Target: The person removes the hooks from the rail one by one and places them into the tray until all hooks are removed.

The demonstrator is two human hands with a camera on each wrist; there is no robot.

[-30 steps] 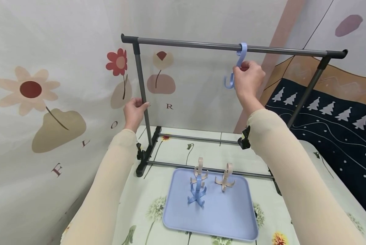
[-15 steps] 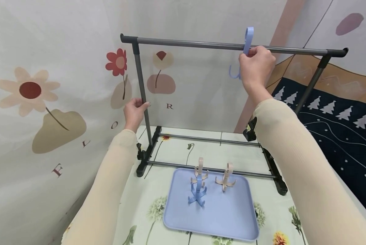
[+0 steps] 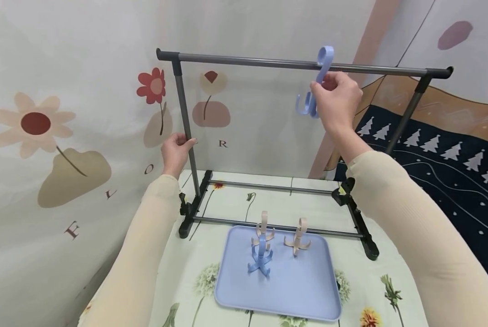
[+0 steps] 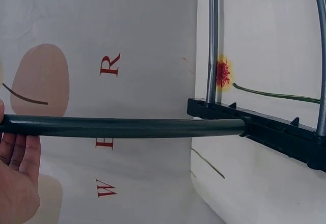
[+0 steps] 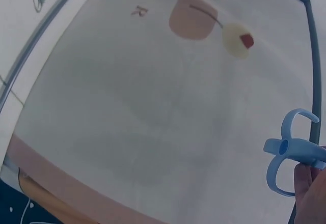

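Observation:
My right hand [image 3: 337,101] pinches the stem of a blue multi-prong hook [image 3: 324,56], held upright at the top bar [image 3: 260,61] of a dark metal rack. Its curved top stands above the bar's level and overlaps it in the head view; I cannot tell whether it touches. The prongs [image 5: 281,150] show in the right wrist view, with the rest hidden by my fingers. My left hand [image 3: 176,153] grips the rack's left post [image 3: 183,106], thumb on one side and fingers [image 4: 20,152] on the other. Another blue hook [image 3: 261,261] and two beige hooks [image 3: 298,238] stand in the tray.
The blue tray [image 3: 284,304] lies on the flower-printed tablecloth, at the rack's front lower rail [image 3: 227,221]. The black left foot [image 3: 192,211] and right foot [image 3: 368,243] rest on the table. A printed curtain [image 3: 260,122] hangs behind.
My right hand raised the blue hook off the top bar, then brought it back down a little and leftward in front of the bar. My left hand kept its grip on the post.

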